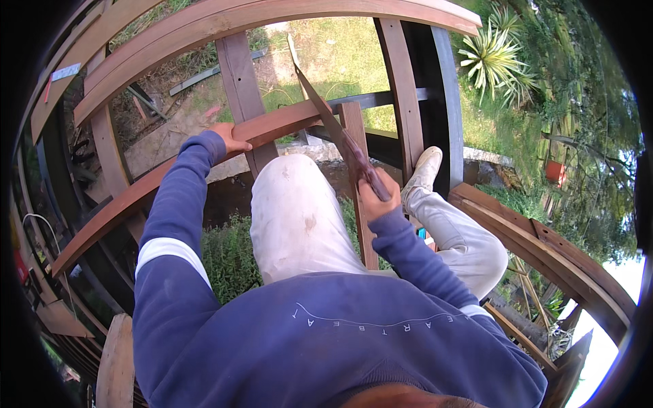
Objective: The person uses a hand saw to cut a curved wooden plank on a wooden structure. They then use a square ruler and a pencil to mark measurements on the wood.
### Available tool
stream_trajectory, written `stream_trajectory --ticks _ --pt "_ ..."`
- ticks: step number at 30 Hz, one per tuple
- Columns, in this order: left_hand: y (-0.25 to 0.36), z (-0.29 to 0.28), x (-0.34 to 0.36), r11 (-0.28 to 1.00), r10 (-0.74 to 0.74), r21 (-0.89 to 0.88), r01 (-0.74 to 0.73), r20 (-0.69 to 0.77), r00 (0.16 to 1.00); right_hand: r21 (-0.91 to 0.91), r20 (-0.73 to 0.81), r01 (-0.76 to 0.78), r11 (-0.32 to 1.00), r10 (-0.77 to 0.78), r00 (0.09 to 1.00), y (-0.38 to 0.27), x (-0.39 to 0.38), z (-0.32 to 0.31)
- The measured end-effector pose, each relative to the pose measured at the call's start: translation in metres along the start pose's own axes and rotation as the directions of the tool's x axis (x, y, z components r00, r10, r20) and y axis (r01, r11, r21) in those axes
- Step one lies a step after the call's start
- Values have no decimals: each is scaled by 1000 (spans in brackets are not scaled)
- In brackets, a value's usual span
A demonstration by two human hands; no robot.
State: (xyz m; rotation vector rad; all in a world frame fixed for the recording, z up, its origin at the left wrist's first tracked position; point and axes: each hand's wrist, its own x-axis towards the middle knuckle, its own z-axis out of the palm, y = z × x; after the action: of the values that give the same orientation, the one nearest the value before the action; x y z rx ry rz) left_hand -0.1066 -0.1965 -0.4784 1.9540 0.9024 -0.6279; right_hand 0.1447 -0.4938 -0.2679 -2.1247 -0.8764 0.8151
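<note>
My right hand (375, 196) grips the handle of a hand saw (325, 115), whose long blade slants up and away across a horizontal reddish-brown wooden rail (272, 126). My left hand (230, 139) presses on that same rail, a little left of the blade. A narrow upright slat (354, 126) stands just right of the blade, close by my right hand. I wear a blue sweatshirt and pale trousers; my left knee (296, 197) is raised between my arms, and my right foot (423, 173) in a light shoe rests by a vertical post.
A curved top rail (272, 20) and several upright posts (238, 75) frame the wooden railing. Grass, bare ground and loose boards lie far below. A spiky green plant (495, 58) grows at the upper right. Another wooden rail (544, 251) runs along the right.
</note>
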Motion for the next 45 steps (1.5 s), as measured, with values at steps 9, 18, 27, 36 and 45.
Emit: stream_trajectory --ticks 9,18,27,36,45 --pt "-7 6 -4 1000 4 5 -4 -27 1000 -74 59 -127 989 131 990 -35 -74 -64" --pt "-6 5 0 1000 -3 20 2 22 1000 74 17 -121 990 120 993 -6 0 5" --pt "0 -1 11 1000 0 -5 0 38 999 66 -11 -94 993 95 995 18 27 30" --pt "-11 2 7 1000 15 -24 -15 16 1000 -32 68 -127 991 129 989 -4 -68 -49" --pt "-17 10 3 999 17 -35 -17 2 1000 -44 51 -156 987 158 986 -15 -66 -42"
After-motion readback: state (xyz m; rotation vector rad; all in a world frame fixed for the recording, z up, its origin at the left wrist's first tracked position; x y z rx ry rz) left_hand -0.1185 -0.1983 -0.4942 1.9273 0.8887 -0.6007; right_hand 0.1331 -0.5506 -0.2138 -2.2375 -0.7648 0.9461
